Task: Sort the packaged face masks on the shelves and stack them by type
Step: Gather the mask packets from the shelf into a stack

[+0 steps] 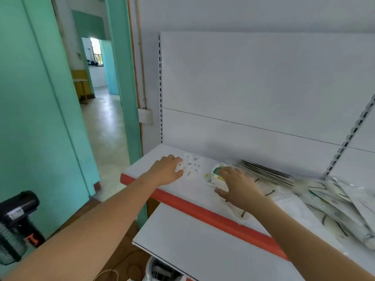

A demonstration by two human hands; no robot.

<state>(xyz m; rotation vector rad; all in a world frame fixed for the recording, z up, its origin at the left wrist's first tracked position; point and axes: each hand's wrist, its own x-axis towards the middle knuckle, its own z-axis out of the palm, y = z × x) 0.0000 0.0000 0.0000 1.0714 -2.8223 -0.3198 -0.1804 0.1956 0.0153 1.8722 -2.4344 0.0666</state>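
Note:
On the white shelf point(190, 191) with a red front edge lies a clear pack with a small speckled pattern point(192, 166), near the left end. My left hand point(167, 170) pinches its left edge with curled fingers. To its right lies a white mask pack with a green and yellow print point(216, 175). My right hand point(237, 186) rests on that pack with fingers spread. A loose heap of mask packs with dark ear loops point(343, 207) covers the shelf's right part. Flat packs stand in a row point(267, 172) against the back panel.
A lower white shelf point(203, 248) juts out below the red edge. A slotted upright point(349, 138) stands at the right. To the left is a green wall and an open doorway point(101, 118). A black fan point(16, 226) stands at the lower left, with cables on the floor.

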